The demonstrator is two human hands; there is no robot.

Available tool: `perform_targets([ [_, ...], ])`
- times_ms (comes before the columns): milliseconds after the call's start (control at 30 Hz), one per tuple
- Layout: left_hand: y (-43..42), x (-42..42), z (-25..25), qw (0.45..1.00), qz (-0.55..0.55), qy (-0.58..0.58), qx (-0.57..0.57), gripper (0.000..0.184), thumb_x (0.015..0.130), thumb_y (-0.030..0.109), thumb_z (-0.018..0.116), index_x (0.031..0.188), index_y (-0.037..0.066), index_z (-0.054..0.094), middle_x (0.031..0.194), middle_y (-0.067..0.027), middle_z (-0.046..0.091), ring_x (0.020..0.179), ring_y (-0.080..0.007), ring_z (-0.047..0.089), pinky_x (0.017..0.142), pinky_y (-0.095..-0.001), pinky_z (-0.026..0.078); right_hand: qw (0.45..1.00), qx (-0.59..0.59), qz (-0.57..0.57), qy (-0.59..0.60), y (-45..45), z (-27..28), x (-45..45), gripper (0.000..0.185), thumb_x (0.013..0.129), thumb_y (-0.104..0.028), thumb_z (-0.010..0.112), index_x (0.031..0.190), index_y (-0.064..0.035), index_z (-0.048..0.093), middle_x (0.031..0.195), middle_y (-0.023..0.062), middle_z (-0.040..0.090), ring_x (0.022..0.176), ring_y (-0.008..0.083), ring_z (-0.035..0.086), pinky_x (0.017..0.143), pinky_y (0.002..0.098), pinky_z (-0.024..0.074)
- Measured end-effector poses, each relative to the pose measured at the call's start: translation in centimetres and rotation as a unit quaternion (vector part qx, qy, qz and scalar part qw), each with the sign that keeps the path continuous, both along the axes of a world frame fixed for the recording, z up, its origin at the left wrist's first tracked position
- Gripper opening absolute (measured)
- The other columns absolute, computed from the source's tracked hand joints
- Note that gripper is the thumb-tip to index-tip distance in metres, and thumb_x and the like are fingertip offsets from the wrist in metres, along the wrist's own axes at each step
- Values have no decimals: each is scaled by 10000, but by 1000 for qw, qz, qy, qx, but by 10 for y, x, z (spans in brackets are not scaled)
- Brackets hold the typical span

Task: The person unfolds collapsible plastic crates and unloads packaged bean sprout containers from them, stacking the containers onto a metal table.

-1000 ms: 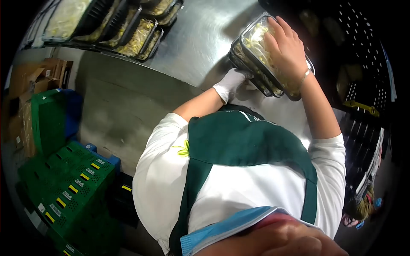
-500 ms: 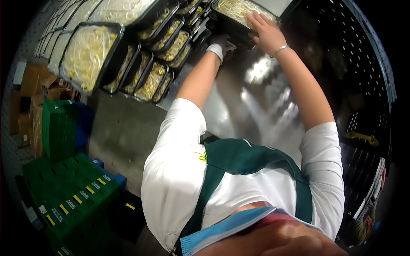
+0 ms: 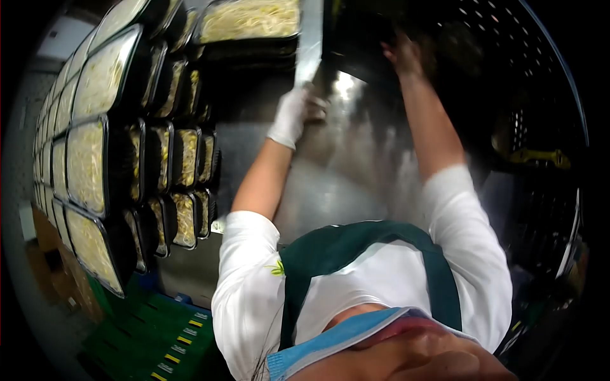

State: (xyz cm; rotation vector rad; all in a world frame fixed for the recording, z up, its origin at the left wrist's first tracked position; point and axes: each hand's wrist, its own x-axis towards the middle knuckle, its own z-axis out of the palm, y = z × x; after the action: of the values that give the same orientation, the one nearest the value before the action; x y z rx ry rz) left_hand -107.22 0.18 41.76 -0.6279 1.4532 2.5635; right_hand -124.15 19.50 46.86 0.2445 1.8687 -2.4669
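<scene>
Left hand (image 3: 296,115), white-gloved, upper centre: fingers partly curled, grip can't be made out. Bare right hand (image 3: 405,56), upper right of centre: blurred, fingers partly spread; can't tell if it has hold of anything. Shiny grey metal table (image 3: 330,184) lies open from between the forearms down to the apron; black perforated plastic panel (image 3: 521,82) bounds the right. Black rectangular tray of pale sprouts (image 3: 251,20) tops a stack, top centre-left, just beyond the gloved hand. More black sprout-filled trays (image 3: 87,165) fill the left side, stacked in rows.
</scene>
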Motion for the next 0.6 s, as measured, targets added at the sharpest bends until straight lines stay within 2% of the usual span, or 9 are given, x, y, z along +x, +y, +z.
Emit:
perform_targets([
  [133, 73, 36, 32, 989, -127, -43, -57, 378, 861, 315, 435, 875, -46, 549, 807, -163, 615, 630, -223, 598, 570, -270, 466, 997, 47, 50, -36, 15, -18, -61, 378, 770, -402, 528, 976, -86, 542, 809, 92, 608, 677, 193, 562, 551, 398, 442],
  [167, 78, 51, 35, 988, -138, -43, -61, 378, 861, 315, 435, 875, -46, 549, 807, -163, 615, 630, -223, 598, 570, -270, 466, 996, -27, -28, 83, 9, 9, -28, 239, 805, -330, 503, 810, -98, 560, 701, 35, 564, 504, 133, 534, 429, 256, 406],
  [200, 79, 68, 38, 990, -120, -13, -70, 384, 852, 322, 461, 853, -47, 566, 770, -146, 614, 593, -201, 585, 527, -264, 456, 992, -80, 76, 54, 31, 17, -5, 207, 773, -168, 517, 582, -88, 520, 491, 32, 488, 373, 122, 449, 317, 269, 289],
  [233, 78, 84, 42, 991, -105, 20, -76, 390, 842, 329, 486, 832, -48, 583, 732, -128, 613, 556, -180, 572, 483, -258, 445, 1000, 9, 15, -7, 41, 21, 35, 283, 778, -179, 479, 502, -116, 478, 410, 15, 422, 322, 120, 374, 309, 260, 257],
  [267, 74, 99, 45, 989, -124, -33, -74, 477, 840, 394, 466, 881, -67, 578, 748, -125, 616, 577, -181, 576, 486, -262, 452, 996, -38, 85, 1, 63, 14, 71, 288, 779, -191, 485, 504, -109, 469, 427, 24, 442, 327, 108, 378, 304, 241, 255],
  [400, 87, 154, 21, 989, -134, -45, 31, 783, 801, 632, 291, 734, -78, 614, 844, -214, 610, 701, -236, 617, 545, -271, 496, 941, 206, 268, -9, 127, -2, 125, 346, 817, -394, 488, 675, -86, 557, 503, 51, 537, 412, 94, 467, 360, 237, 320],
  [467, 98, 166, 17, 990, -107, -84, 33, 715, 822, 581, 331, 752, -78, 600, 815, -210, 612, 665, -242, 620, 532, -265, 499, 971, 138, 161, -108, 152, -11, 69, 370, 830, -434, 459, 900, -85, 558, 751, 82, 622, 608, 130, 584, 470, 238, 411],
  [533, 114, 175, 17, 993, -30, -112, -38, 606, 843, 497, 389, 815, -80, 572, 785, -196, 616, 638, -243, 620, 510, -261, 498, 994, -81, -10, -70, 148, 5, 40, 305, 812, -367, 504, 868, -73, 563, 651, 25, 577, 537, 103, 511, 446, 258, 381],
  [600, 119, 180, 27, 994, -29, -102, -37, 508, 856, 400, 431, 888, -97, 534, 768, -190, 614, 627, -238, 616, 477, -273, 489, 988, 123, -71, -63, 160, -18, -14, 296, 799, -356, 509, 838, -68, 568, 564, 33, 567, 389, 135, 448, 327, 316, 312],
])
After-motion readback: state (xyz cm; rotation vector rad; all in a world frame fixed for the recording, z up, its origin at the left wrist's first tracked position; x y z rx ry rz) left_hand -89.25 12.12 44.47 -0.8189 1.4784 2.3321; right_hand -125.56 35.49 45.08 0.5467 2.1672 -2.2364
